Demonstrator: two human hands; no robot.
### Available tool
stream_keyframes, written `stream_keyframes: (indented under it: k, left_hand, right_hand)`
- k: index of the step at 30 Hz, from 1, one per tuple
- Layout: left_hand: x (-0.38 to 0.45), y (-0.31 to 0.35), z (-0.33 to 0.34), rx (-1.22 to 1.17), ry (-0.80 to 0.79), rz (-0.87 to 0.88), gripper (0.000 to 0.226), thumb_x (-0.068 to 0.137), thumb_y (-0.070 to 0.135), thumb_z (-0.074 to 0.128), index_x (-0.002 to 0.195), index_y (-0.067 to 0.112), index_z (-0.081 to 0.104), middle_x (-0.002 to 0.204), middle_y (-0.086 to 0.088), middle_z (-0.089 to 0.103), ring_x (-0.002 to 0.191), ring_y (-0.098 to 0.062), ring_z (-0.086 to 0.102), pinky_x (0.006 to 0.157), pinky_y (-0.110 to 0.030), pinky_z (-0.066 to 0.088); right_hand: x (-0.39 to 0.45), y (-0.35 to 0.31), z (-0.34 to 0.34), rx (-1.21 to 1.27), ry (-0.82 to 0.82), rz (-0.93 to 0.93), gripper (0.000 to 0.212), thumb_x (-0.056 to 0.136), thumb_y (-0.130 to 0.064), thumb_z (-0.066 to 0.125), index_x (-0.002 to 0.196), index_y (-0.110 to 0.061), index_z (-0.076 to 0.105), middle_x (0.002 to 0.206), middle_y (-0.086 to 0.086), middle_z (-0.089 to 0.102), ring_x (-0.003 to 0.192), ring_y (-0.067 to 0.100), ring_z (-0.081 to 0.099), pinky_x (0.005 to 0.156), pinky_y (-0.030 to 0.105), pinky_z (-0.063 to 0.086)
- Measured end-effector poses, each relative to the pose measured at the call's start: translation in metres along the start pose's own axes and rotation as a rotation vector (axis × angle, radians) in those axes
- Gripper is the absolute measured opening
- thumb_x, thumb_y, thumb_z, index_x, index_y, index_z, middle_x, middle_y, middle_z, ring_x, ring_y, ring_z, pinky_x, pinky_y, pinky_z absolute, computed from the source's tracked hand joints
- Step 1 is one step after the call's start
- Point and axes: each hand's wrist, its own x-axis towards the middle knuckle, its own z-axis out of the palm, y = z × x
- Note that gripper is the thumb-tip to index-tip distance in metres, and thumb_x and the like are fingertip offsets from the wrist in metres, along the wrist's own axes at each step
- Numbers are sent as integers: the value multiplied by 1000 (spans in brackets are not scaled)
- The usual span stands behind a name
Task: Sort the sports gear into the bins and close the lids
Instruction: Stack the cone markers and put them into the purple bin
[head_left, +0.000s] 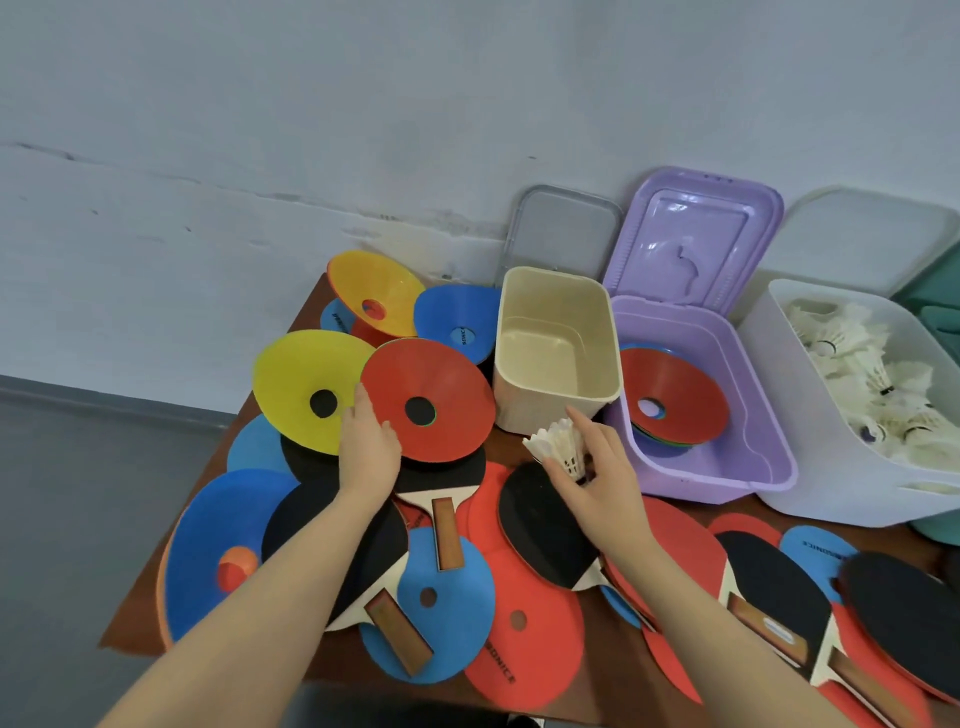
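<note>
My left hand (368, 447) grips the near edge of a red disc cone (441, 384), beside a yellow disc cone (298, 379). My right hand (597, 475) pinches a white shuttlecock (558, 444) just above a black-faced table tennis paddle (545, 525). An empty cream bin (558, 306) stands behind. To its right a purple bin (727, 457) with its lid (696, 234) raised holds stacked disc cones (675, 400). A white bin (810, 415) at far right holds several shuttlecocks (883, 395).
Several paddles and flat disc cones in red, blue, yellow and black cover the brown table (140, 618). A grey lid (563, 228) and a white lid (872, 234) lean against the wall behind the bins. A teal bin (935, 312) shows at the right edge.
</note>
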Motion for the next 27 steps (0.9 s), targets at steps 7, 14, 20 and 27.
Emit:
stream_keyframes:
  k: [7,14,20,27]
  left_hand:
    - [-25,3,-34,-80,96,216,51,98,9,40,147,12,25,101,-9,48,86,-13,46,75,-22,36]
    - [-40,26,-64,-166,198,395,46,97,7,43,142,12,37,98,-5,53,85,-5,45,73,-3,37]
    - [-49,78,-37,-213,112,505,45,96,5,44,141,10,38,96,-3,54,84,-2,46,75,0,34]
    - [-56,156,43,-304,-42,546,44,95,5,44,138,15,44,112,-4,58,98,-8,51,86,-4,33]
  right_hand:
    - [-3,-11,0,15,12,10,60,83,-34,68,137,-24,43,112,-12,52,106,-2,49,86,8,38]
    - [-15,-31,-3,81,71,8,62,82,-41,65,137,-24,42,113,-9,53,106,4,52,88,26,45]
    - [-15,-28,-36,80,160,-24,52,82,-52,61,128,-35,44,111,-10,53,105,0,50,85,24,44]
    - [3,33,-106,11,285,63,59,83,-34,66,135,-22,42,121,-1,52,111,11,52,92,30,43]
